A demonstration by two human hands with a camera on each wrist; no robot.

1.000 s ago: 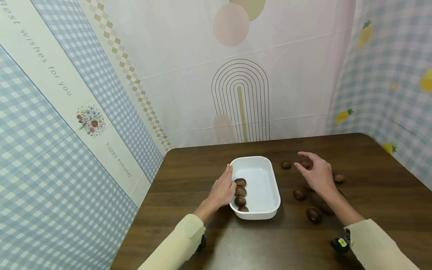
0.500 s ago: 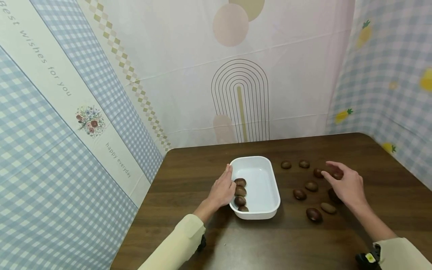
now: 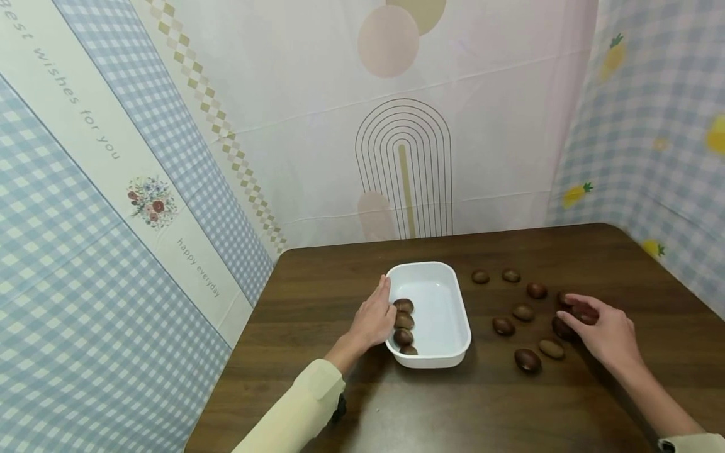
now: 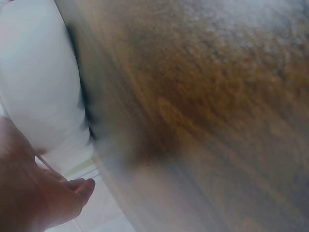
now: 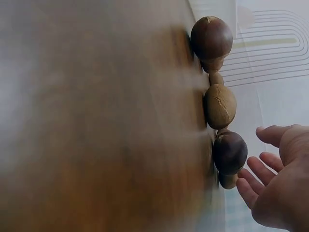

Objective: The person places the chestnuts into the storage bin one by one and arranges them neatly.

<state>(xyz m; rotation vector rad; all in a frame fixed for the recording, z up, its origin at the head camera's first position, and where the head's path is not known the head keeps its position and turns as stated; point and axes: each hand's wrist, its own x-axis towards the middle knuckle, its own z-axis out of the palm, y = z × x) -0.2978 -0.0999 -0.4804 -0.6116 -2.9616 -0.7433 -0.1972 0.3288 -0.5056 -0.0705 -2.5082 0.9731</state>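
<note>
A white baking dish (image 3: 427, 361) stands mid-table in the head view. Several brown egg-shaped objects, their exact kind unclear, lie in a line along its left wall, with one mottled brown egg-shaped object (image 3: 403, 321) among them. My left hand (image 3: 370, 319) holds the dish's left side, thumb at the rim and fingers along the outside. More egg-shaped objects are scattered to the right. Among these, my right hand (image 3: 608, 330) hovers with spread fingers around a reddish-brown egg-shaped object (image 3: 586, 318). In the right wrist view its fingers are apart, beside a dark egg-shaped object (image 5: 230, 152).
The dark wooden table (image 3: 317, 289) has rounded far corners. Beyond it hangs a pale patterned cloth (image 3: 317, 157), with checked cloth (image 3: 668, 157) on the right and more on the left. A brown egg-shaped object (image 3: 480, 277) lies just right of the dish.
My right hand has passed from the far row of egg-shaped objects rightward and nearer, over several of them, which stay on the table. My left hand and the dish have not moved.
</note>
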